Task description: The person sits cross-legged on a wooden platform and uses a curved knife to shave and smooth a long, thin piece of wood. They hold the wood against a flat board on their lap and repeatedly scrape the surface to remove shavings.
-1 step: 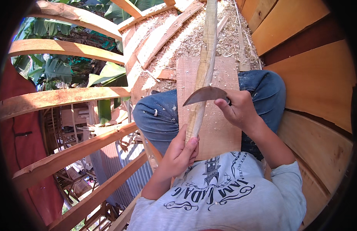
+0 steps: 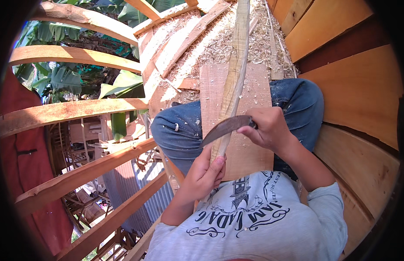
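Note:
A long, narrow strip of pale wood point(image 2: 237, 65) runs from my lap away to the top of the view. My left hand point(image 2: 205, 172) is wrapped round its near end, thumb on top. In my right hand point(image 2: 268, 126) is a knife with a broad curved blade point(image 2: 226, 129), its dark handle mostly hidden by the fingers. The blade lies across the strip, its tip just above my left hand. Beneath the strip a flat wooden board point(image 2: 214, 87) rests across my legs.
Wood shavings point(image 2: 215, 45) and loose offcuts point(image 2: 195, 35) cover the floor ahead. Curved timber ribs point(image 2: 75, 112) stand at the left, with leaves and corrugated sheets beyond. Orange-brown planks point(image 2: 354, 91) form a wall on the right. A red cloth point(image 2: 30, 161) hangs at far left.
The knife has come down along the strip toward my left hand, its blade turning so the tip points lower. The strip's far end has shifted slightly right. My left hand keeps its grip.

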Motion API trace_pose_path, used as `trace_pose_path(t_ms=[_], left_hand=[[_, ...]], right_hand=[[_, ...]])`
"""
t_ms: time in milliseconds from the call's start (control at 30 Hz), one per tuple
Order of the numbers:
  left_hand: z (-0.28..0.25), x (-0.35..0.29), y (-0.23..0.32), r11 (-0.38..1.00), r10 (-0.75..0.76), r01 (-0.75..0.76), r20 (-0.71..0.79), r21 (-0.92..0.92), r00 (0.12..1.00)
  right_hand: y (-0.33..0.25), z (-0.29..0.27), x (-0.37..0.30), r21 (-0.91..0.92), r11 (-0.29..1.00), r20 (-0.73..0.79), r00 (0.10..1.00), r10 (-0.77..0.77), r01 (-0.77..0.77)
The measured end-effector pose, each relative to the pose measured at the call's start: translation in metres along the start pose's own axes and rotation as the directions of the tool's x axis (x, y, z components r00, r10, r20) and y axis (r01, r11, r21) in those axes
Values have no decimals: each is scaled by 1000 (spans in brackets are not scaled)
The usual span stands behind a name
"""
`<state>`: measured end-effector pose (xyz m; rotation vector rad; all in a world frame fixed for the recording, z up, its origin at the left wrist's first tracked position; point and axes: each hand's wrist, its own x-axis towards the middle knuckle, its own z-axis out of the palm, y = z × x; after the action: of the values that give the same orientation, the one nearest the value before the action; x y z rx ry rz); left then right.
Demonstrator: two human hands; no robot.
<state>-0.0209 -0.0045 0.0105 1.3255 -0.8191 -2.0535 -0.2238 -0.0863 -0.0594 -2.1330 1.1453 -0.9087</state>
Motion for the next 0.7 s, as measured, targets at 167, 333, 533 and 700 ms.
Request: trace_pose_path(t_ms=[167,333,533,700], left_hand=[[0,5,5,997,-71,70,-43,-36,997],[-7,9,-4,998,-17,19,29,-58,999],[-12,21,0,991,-26,30,31,-130,999],[-14,21,6,989,-74,76,20,-128,997]], right_hand=[[35,2,8,-89,981,-69,983,168,-174],[-6,11,0,77,987,145,978,-148,137],[30,16,11,129,974,-36,980,194,-188],[50,16,13,150,957,-18,967,255,-250]])
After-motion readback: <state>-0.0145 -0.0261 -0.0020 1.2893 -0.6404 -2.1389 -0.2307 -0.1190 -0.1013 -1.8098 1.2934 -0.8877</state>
